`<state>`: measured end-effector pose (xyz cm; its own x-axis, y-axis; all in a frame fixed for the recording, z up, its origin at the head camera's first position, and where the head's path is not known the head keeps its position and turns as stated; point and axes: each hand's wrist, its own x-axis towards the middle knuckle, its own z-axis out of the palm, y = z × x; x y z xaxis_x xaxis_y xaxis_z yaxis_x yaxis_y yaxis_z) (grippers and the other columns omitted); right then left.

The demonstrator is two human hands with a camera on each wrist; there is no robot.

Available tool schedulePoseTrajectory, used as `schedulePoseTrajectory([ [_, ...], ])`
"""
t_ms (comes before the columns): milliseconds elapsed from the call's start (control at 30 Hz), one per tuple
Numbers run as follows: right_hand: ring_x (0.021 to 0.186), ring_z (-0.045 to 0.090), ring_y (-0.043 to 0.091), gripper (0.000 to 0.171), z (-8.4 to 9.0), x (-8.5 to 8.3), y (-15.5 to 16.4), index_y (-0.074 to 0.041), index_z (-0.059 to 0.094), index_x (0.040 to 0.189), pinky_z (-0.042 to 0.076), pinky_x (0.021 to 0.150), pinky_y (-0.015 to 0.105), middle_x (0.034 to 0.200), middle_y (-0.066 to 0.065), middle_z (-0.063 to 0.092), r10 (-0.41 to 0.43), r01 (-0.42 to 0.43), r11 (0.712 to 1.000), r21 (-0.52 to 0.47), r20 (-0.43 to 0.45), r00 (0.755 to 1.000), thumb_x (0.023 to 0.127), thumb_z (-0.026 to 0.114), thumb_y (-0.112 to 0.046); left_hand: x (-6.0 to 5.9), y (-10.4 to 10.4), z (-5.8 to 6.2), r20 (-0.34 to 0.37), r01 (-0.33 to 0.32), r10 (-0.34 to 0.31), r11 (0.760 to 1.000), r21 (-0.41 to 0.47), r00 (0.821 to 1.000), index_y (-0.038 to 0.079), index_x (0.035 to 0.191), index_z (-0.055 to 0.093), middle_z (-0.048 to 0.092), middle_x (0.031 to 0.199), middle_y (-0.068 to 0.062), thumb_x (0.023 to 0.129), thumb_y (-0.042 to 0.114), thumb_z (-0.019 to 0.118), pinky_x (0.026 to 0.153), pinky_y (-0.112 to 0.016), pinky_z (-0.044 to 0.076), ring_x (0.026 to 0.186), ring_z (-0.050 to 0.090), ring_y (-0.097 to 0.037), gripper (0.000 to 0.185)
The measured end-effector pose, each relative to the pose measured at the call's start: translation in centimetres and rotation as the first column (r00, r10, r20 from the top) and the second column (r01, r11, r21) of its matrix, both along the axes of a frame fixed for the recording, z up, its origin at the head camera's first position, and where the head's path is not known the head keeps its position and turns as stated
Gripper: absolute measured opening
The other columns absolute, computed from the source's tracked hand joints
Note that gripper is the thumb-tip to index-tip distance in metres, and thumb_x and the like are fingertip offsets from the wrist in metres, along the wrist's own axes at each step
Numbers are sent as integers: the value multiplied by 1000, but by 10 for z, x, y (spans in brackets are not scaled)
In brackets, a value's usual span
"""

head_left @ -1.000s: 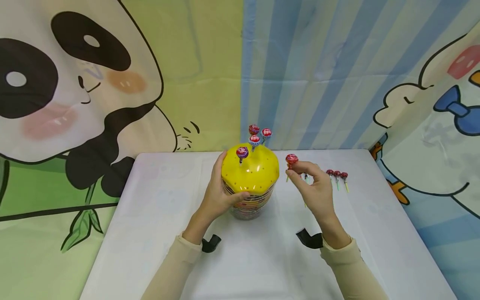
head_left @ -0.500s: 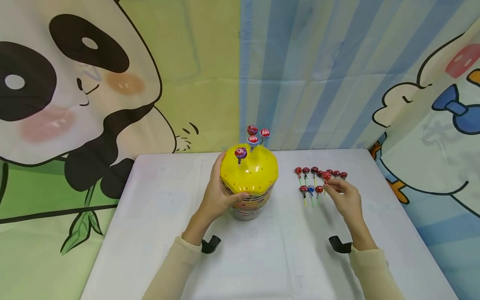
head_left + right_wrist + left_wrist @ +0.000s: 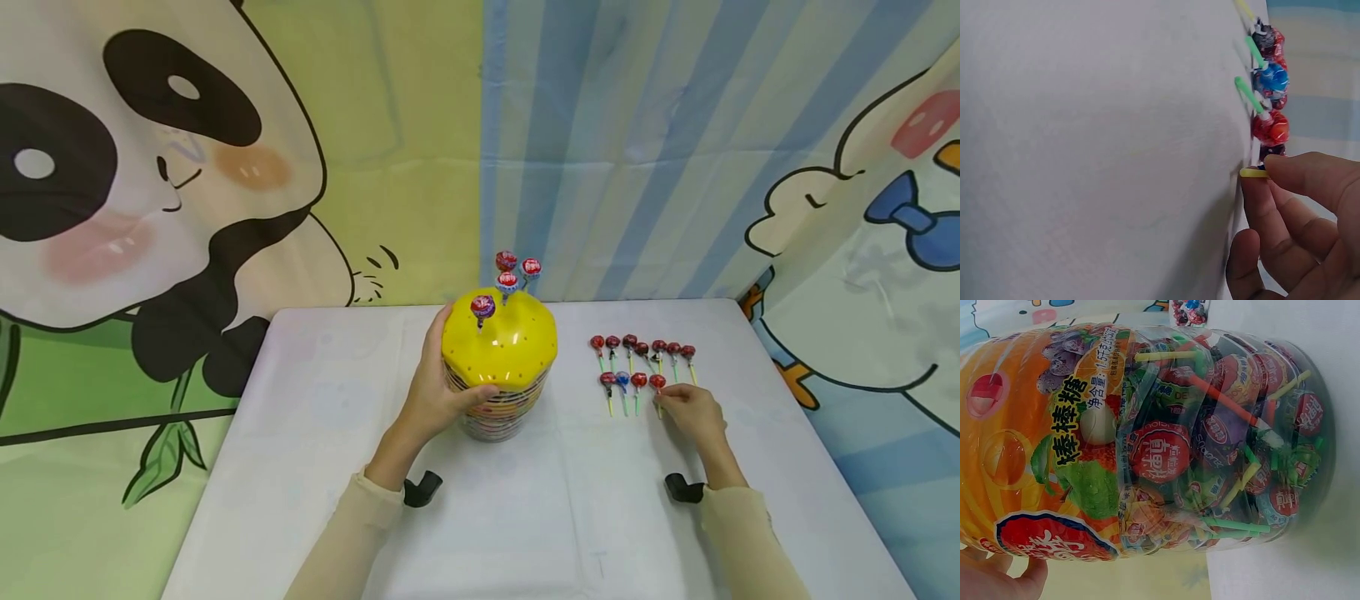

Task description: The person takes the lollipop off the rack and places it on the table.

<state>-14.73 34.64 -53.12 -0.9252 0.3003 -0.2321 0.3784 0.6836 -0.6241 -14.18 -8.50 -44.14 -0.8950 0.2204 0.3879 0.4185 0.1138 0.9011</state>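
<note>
My left hand (image 3: 442, 396) grips the side of a clear plastic jar (image 3: 1166, 444) near its yellow lid (image 3: 510, 350), thumb at the front and fingers round the left. Through the jar's wall, several wrapped lollipops show in the left wrist view. A few lollipops stand upright in the lid, a purple one (image 3: 482, 308) nearest. At the right, my right hand (image 3: 693, 412) pinches the stick of a red lollipop (image 3: 657, 382) between thumb and forefinger, at the end of the front row. In the right wrist view its yellow stick (image 3: 1252, 173) pokes out past the thumb.
Two rows of lollipops lie on the white table (image 3: 525, 517); a blue one (image 3: 622, 379) is in the front row and a red one (image 3: 597, 342) starts the back row. A printed cloth backdrop (image 3: 615, 150) hangs behind the table.
My right hand has carried the red lollipop from beside the jar rightward, then down to the end of the front row. My left hand keeps its grip on the jar.
</note>
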Motion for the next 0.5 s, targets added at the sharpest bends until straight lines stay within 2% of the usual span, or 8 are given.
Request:
schedulePoseTrajectory([
  [167, 107, 55, 43, 35, -4, -5, 2, -2, 71, 111, 30, 89, 69, 108, 18, 70, 15, -16, 999, 37, 16, 1000, 96, 65, -34, 1, 0, 1, 28, -3, 3, 1000, -5, 1000, 37, 159, 9, 30, 155, 11, 75, 57, 83, 113, -44, 34, 133, 39, -15, 114],
  [333, 106, 56, 44, 36, -1, -7, -1, -1, 71, 112, 26, 90, 74, 106, 18, 70, 45, -47, 998, 46, 33, 998, 97, 64, -33, 0, 0, 0, 45, -3, 4, 1000, -11, 999, 30, 160, 8, 29, 156, 8, 74, 54, 85, 114, -46, 32, 135, 38, -18, 118],
  [500, 99, 58, 40, 35, 5, -7, -3, 0, 71, 111, 27, 89, 71, 100, 16, 71, 64, -66, 997, 51, 43, 997, 97, 64, -32, 0, 0, 1, 44, -7, 8, 1000, -15, 999, 33, 159, 8, 29, 155, 10, 75, 54, 85, 113, -45, 32, 134, 39, -15, 116],
])
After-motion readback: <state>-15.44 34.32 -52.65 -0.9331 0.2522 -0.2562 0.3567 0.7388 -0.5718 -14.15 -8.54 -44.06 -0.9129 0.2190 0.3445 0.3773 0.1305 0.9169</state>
